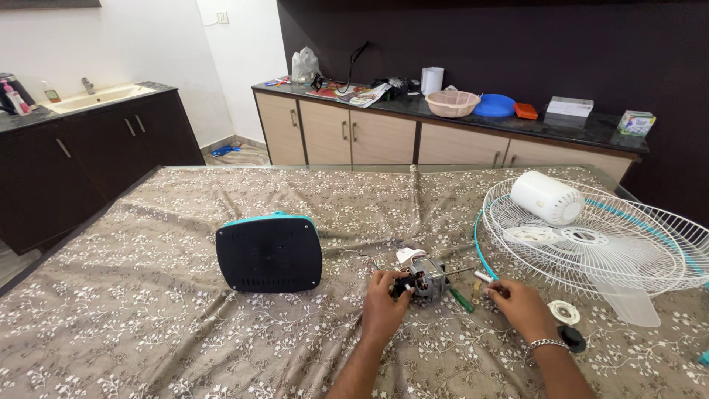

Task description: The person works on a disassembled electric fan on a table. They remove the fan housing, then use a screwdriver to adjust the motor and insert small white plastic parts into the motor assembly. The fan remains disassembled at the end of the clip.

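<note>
Left hand (384, 299) grips the motor (427, 276); right hand (517, 303) pinches a small white part (481, 277) beside the screwdriver (462, 298); dismantling seems underway.

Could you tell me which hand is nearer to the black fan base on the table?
Left. The left hand lies just right of the black fan base; the right hand is farther right.

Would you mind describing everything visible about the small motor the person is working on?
The motor is a small, bare unit that looks like grey metal, with a white plastic piece on top at its rear and a thin shaft pointing right. It lies on its side on the floral tablecloth, right of the dark fan base. The left hand grips its left end; the right hand rests apart from it, near the shaft's tip.
</note>
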